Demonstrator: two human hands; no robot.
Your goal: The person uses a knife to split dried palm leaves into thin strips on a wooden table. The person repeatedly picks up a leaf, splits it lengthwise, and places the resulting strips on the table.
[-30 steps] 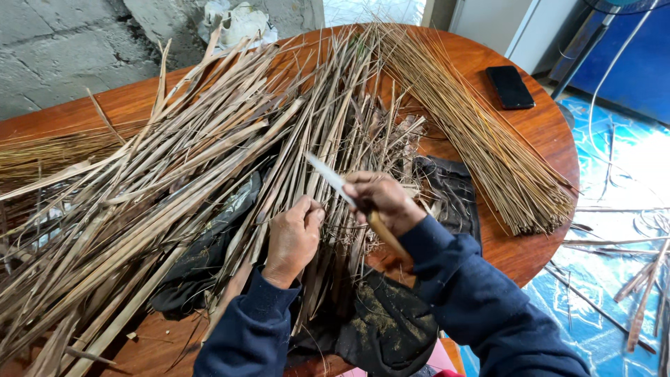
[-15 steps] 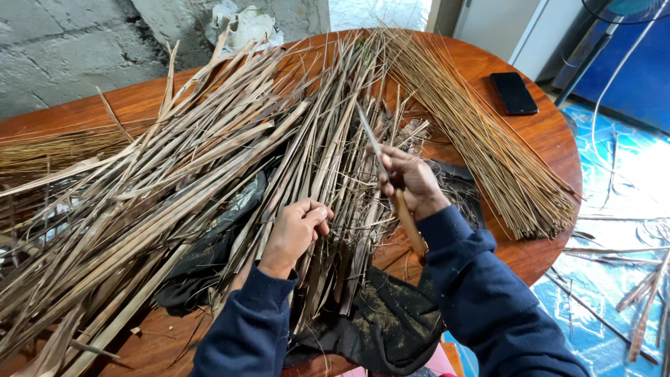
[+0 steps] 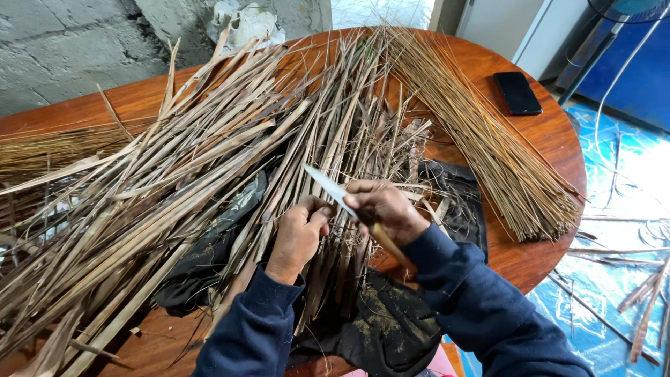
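Round wooden table [image 3: 537,139] carries everything, w/ a big loose heap of dry palm leaves [image 3: 174,188] fanned across its left and middle, tips pointing far-right, prob. laid lengthwise so single blades can be drawn off toward the near edge. On the right lies a tidy bundle of thin stripped ribs [image 3: 488,146], running from far-centre to near-right, well apart from the heap, kept as a separate sorted pile. Dark cloth [image 3: 391,328] is spread over the near edge under the leaf ends, speckled w/ bits, likely catching scraps. Black phone [image 3: 518,93] sits far right on bare wood, clear of the mess. Right hand [image 3: 384,208] is closed in a fist round the wooden handle of a knife [image 3: 349,202], blade angled up-left, tip over the leaf ends, handle trailing near-right along the sleeve. Left hand [image 3: 300,234] is just beside it, fingers curled shut, pinching leaf ends at the near-centre of the heap, thumb close to the blade; exactly which strand it grips, can't tell. Vs. 0.5 s ago: right hand and knife have come back nearer and left, blade now lower and flatter beside left hand, where it was raised farther out over the leaves; left hand much the same spot.
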